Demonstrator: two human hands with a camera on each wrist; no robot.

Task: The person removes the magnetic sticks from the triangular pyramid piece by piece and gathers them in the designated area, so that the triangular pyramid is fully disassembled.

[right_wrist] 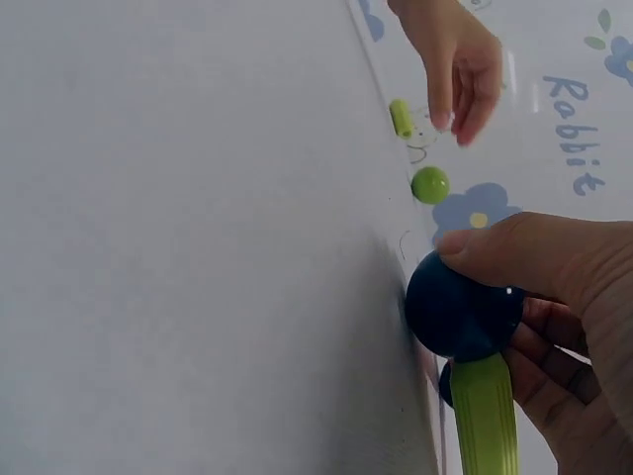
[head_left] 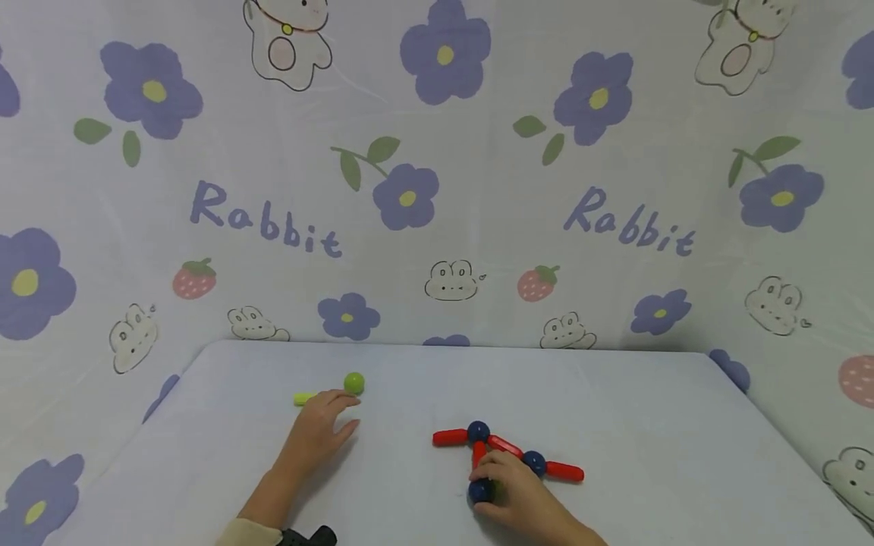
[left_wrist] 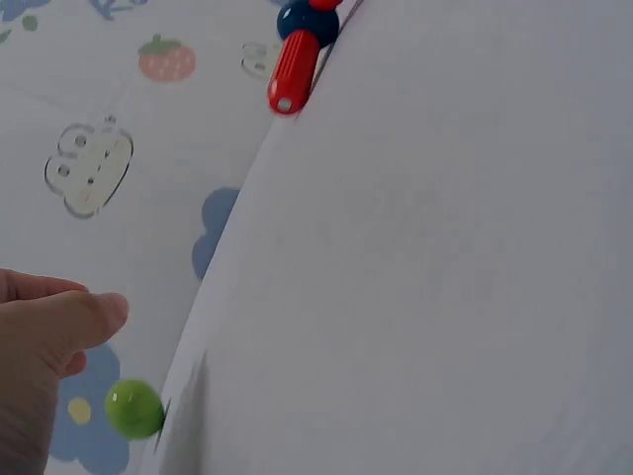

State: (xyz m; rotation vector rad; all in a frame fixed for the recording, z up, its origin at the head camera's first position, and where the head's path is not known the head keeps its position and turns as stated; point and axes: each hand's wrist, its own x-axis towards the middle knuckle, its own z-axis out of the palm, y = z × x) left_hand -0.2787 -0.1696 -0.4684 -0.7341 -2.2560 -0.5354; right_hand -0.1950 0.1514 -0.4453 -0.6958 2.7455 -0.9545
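Note:
My right hand (head_left: 517, 494) grips a dark blue ball (right_wrist: 457, 309) at the near end of a ball-and-rod figure. A yellow-green rod (right_wrist: 483, 416) juts from that ball, mostly hidden by the hand in the head view. Two more blue balls (head_left: 479, 432) and several red rods (head_left: 451, 437) make up the rest of the joined figure. My left hand (head_left: 319, 426) hovers at the left with thumb and fingers apart, holding nothing. Just beyond its fingertips lies a loose green ball (head_left: 353, 382). Behind the hand is a loose yellow-green rod (head_left: 303, 398), partly covered.
Everything lies on a white table (head_left: 655, 425). Behind it hangs a cloth (head_left: 478, 227) printed with flowers, strawberries and rabbits, which also runs along both sides. A dark strap (head_left: 307, 537) sits on the left wrist.

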